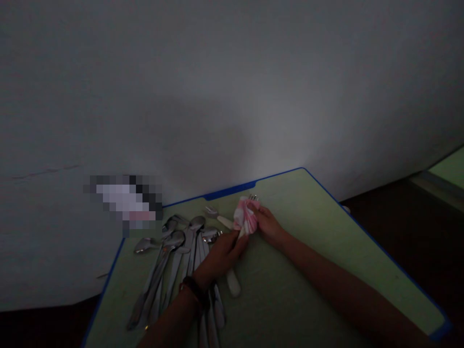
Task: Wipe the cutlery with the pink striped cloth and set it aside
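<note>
My left hand (225, 250) is closed on the pale handle of a fork (253, 197), whose tines stick out at the top. Around the fork's neck is a pink-and-white cloth (249, 221), pinched by my right hand (267, 225). Just left of the cloth lies another fork (210, 211) with a white handle, partly hidden. A white handle (234, 283) pokes out below my left hand; its other end is covered. Beside and under my left forearm spreads a pile of metal spoons (176, 239) and other cutlery.
The green table (308, 285) has a blue edge and stands against a grey wall (232, 96). At the table's far left corner is a pixelated, blurred-out object (123, 200). Dark floor (409, 227) shows at the right.
</note>
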Available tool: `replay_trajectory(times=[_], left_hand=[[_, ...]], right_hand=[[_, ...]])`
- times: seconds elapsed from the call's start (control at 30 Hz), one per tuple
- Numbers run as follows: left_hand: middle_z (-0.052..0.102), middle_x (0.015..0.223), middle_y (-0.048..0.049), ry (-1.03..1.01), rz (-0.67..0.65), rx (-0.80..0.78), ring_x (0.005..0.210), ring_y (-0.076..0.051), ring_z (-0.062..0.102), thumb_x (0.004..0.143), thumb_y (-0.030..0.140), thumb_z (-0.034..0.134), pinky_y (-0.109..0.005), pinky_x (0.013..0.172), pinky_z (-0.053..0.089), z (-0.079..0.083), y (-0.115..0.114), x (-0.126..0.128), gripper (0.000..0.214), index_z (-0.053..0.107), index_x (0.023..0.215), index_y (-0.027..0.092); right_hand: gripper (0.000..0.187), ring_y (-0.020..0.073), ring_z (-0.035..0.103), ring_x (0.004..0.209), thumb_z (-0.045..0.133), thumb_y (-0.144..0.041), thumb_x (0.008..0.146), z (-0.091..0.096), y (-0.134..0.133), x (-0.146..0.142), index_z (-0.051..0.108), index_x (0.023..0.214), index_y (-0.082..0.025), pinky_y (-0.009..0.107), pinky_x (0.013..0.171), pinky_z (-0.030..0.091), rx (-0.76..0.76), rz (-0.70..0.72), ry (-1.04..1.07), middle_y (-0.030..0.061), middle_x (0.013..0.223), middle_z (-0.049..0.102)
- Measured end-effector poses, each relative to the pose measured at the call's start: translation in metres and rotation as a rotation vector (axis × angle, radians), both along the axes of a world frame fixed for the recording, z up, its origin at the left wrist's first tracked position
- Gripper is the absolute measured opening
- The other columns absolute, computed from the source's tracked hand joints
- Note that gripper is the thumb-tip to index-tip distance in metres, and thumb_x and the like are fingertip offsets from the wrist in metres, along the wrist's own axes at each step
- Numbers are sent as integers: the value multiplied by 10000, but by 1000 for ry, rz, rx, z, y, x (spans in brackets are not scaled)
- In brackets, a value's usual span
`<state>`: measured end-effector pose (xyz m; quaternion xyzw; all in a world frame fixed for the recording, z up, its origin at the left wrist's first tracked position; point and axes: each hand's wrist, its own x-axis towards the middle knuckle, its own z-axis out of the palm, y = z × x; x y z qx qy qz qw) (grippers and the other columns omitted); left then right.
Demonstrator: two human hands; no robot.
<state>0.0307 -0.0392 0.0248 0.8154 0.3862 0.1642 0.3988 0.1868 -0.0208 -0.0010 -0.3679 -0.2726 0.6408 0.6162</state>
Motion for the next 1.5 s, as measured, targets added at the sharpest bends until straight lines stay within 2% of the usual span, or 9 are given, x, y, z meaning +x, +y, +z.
replay_trajectory(times=[0.43,0.6,0.67,0.73,0.8,0.9,1.2,1.37,1.5], left_hand=[[460,529,36,-198,224,84,504,-113,435,899,419,305,-235,513,320,-2,-2,-4,398,459,620,181],[484,599,28,-267,373,158,544,-113,445,901,417,298,-226,516,326,-4,0,-3,364,486,711,171],[501,609,25,-233,361,202,558,-118,461,897,421,315,-227,525,334,-3,0,-3,354,508,742,168],[518,610,24,-190,329,245,572,-124,483,896,418,329,-229,546,353,-2,-1,-2,350,527,749,169],[551,655,14,-158,289,289,620,-132,517,899,411,338,-237,598,386,-1,-2,-1,342,547,771,172],[600,802,-23,-125,233,388,755,-154,558,904,390,358,-265,723,426,-1,-4,1,312,575,840,176],[556,1120,-106,-126,63,532,1059,-207,513,890,302,425,-349,924,414,-5,-7,7,260,531,1089,174],[563,1028,-73,-110,41,507,971,-189,529,912,273,384,-339,884,425,-2,-8,10,210,549,1005,182],[559,1027,-66,-97,59,489,950,-186,534,898,234,396,-328,864,434,-3,-8,11,194,557,997,190]], right_hand=[[369,166,601,853,560,-538,740,3,6,15,612,902,-210,297,758,456,92,-58,40,10,899,669],[325,210,574,900,621,-417,664,7,-15,18,640,894,-188,339,778,443,45,86,-96,42,897,658],[296,206,552,923,620,-310,660,10,-29,28,650,936,-207,354,819,423,2,63,-300,39,940,643],[364,194,517,966,617,-205,646,17,-43,40,644,1005,-259,360,880,385,-34,-149,-585,25,1025,609],[402,198,494,1010,586,-201,695,27,-53,49,620,1086,-289,376,928,348,116,-298,-788,34,1123,555],[242,213,489,1005,564,-287,783,41,-61,44,673,998,-301,397,957,309,357,-177,-974,45,1036,588],[259,130,502,655,525,-440,810,31,-51,-6,610,835,-196,252,617,398,292,-51,-772,0,724,575],[412,131,502,589,359,-530,860,41,-33,51,557,830,-169,242,573,392,220,-325,-775,5,649,562],[446,166,521,624,362,-491,870,34,-13,136,543,1098,-153,278,625,394,146,-467,-1369,48,737,606]])
